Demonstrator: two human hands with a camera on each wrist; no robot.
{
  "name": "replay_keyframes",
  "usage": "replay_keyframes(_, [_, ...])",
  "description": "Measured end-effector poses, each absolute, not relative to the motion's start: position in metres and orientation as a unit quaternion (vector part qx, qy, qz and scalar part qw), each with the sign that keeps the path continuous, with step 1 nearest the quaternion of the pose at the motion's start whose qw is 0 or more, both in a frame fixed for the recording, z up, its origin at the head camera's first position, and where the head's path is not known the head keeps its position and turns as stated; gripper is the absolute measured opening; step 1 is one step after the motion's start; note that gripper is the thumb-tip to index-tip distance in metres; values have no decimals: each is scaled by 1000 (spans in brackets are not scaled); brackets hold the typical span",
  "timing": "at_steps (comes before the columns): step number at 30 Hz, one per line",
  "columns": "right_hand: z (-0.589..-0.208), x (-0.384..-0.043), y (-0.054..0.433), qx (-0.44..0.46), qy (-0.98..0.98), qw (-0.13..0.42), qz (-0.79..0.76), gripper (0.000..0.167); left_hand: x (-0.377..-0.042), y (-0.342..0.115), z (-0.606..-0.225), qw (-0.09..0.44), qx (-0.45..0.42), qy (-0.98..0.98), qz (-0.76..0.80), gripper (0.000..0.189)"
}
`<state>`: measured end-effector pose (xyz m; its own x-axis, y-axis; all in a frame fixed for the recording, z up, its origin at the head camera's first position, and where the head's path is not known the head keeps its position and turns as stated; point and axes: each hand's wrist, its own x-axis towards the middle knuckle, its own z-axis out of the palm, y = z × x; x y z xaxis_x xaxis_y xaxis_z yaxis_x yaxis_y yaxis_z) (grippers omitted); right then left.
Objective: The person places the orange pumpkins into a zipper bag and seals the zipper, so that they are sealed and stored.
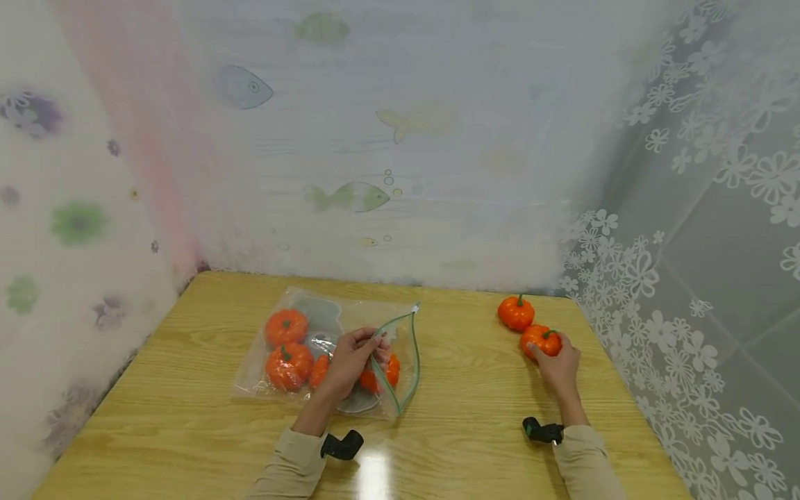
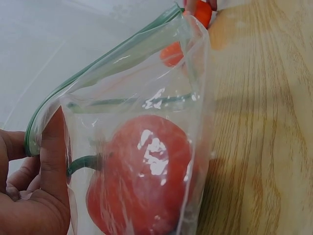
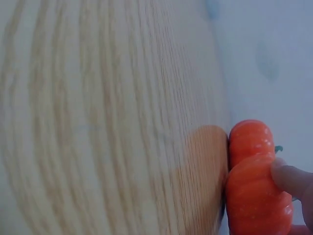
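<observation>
A clear zip bag [image 1: 250, 378] with a green zip edge lies on the table, its mouth parted toward the right. My left hand [image 1: 350, 361] pinches one lip of that mouth between thumb and fingers. Inside the bag are several small orange pumpkins, among them one at the far left [image 1: 286, 328] and one near the mouth [image 2: 146, 171]. Over on the right, my right hand [image 1: 559, 364] grips another orange pumpkin [image 1: 539, 340] with a green stem, thumb on its near side. Right behind it sits one more pumpkin [image 1: 516, 312].
The wooden table [image 1: 462, 389] ends at a pale curtain [image 1: 437, 229] with fish drawings along the back. Flower-patterned sheets [image 1: 706, 333] stand at the right side. Each wrist wears a black camera mount [image 1: 342, 445].
</observation>
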<state>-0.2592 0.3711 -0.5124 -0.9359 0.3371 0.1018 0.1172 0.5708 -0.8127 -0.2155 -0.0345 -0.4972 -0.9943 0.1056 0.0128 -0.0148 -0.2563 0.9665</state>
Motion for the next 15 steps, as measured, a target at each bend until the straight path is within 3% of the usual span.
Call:
replay_keyframes(7, [-513,-259,363,-170,-828,211,492,78,-215,-35,-495,37,36,605,795,25])
replay_keyframes(15, [-511,-258,345,-145,-762,317,546,73,-216,-34,-496,41,26,608,793,24])
